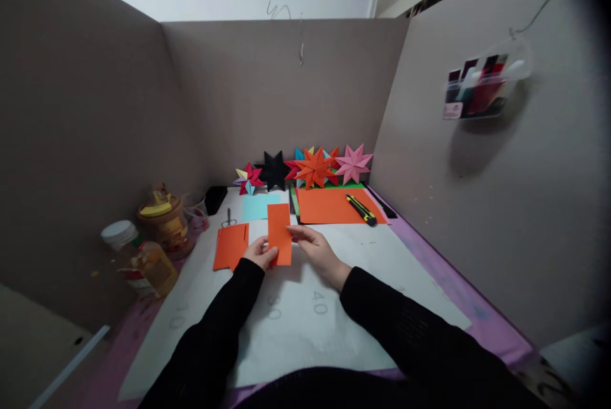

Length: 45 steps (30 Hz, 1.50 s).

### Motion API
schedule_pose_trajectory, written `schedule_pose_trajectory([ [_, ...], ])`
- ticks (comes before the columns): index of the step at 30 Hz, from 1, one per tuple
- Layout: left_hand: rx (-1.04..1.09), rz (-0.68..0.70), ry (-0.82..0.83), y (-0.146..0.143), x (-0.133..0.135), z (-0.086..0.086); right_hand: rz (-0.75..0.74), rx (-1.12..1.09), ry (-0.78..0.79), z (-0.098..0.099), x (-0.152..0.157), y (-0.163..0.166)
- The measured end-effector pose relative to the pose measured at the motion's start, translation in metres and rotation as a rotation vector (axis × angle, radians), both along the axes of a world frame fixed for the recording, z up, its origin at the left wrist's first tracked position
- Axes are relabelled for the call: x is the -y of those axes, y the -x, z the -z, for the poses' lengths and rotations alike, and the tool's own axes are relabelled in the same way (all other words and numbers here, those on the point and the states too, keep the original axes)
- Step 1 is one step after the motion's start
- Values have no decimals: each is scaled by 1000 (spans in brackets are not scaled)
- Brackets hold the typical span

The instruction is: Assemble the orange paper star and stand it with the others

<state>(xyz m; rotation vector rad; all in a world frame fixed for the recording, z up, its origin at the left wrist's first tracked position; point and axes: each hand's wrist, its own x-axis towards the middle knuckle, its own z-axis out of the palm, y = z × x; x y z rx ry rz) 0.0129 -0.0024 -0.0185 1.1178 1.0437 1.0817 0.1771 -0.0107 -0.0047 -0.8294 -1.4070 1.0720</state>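
Clock centred on the held paper, twelve toward the back wall.

Hands: two. Left hand (260, 252) at eight o'clock, grasping one orange paper rectangle (279, 224) by its lower left edge, thumb laid over the front. Right hand (312, 243) at three o'clock, fingertips at the right edge of that rectangle; cannot tell whether they pinch it or only touch. Rectangle stands with its long sides running six to twelve.

Nine o'clock: orange paper pile (230, 249), near left hand; sheets uncountable. Ten: one pair of scissors (229, 221). Eleven: one light blue sheet (254, 207), partly behind the rectangle.

Two o'clock: one large orange sheet (322, 205). Upon its right part, one black-and-yellow box cutter (361, 210).

Against the back wall, folded paper stars. Four stand out: one small multicoloured star (249, 178) at eleven, one black star (274, 171) at twelve, one orange star (315, 168) at one, one pink star (354, 164) toward two. More overlap behind the orange one, number unclear.

Between eight and nine: one white-capped bottle (155, 266). Nine: one lidded tub (172, 228), one clear plastic cup (196, 212) just beside it.
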Motion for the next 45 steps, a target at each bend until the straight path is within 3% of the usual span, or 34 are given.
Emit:
schedule_pose_trajectory([
  [3, 5, 2, 21, 14, -7, -4, -159, 96, -93, -4, 5, 0],
  [6, 19, 28, 12, 17, -11, -1, -196, 179, -132, -8, 8, 0],
  [12, 19, 46, -107, 8, -8, 3, -70, 212, -149, -7, 7, -1],
  [19, 53, 66, -41, 2, 2, -8, 66, 100, -25, 0, 2, 1],
  [22, 71, 75, -128, -4, 7, -12, 114, 52, 3, 1, 2, 2],
  [28, -4, -95, -322, -10, 8, -11, 182, 16, 22, -2, 4, 3],
  [32, -121, -194, -352, -9, 8, -12, 193, -15, 19, -5, 6, 5],
  [38, -90, -229, -355, -9, 12, -18, 156, -20, -20, -13, 9, 6],
  [45, -177, -282, -395, -10, 10, -12, 211, -19, -28, -13, 6, 4],
])
